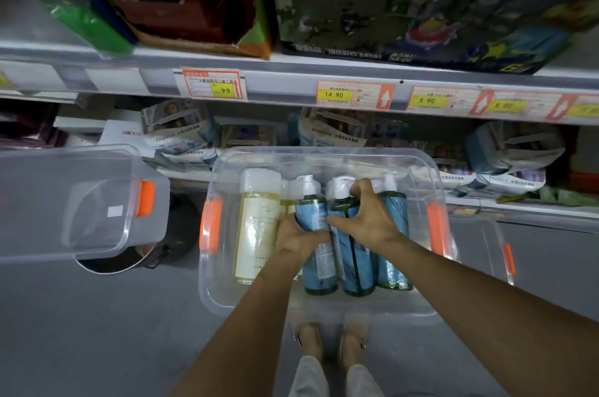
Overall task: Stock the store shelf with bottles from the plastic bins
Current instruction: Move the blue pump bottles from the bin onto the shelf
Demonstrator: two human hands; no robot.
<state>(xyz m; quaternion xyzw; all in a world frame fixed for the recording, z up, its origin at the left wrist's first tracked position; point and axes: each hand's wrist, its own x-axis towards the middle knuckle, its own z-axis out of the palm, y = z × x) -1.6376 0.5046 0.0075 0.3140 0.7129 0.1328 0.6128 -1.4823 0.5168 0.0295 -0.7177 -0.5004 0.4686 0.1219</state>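
Bin [207,283]: three blue bottles [393,234]; left hand [299,239] grips one, right hand [366,218] another; yellow bottle [257,228] alongside.

Clear bin [48,202] at 9 o'clock: cut by frame edge. Price tag [212,84] small print illegible. Dark round vessel [178,228], possibly a pot, mostly hidden beneath that bin.

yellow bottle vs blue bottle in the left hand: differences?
The yellow bottle is pale yellow with a cream label; the blue bottle is dark with a blue label. The yellow bottle looks wider, with a broad flat cap; the blue bottle's white top is narrower. The left hand grips the blue bottle, not the yellow. Both lie in the bin.
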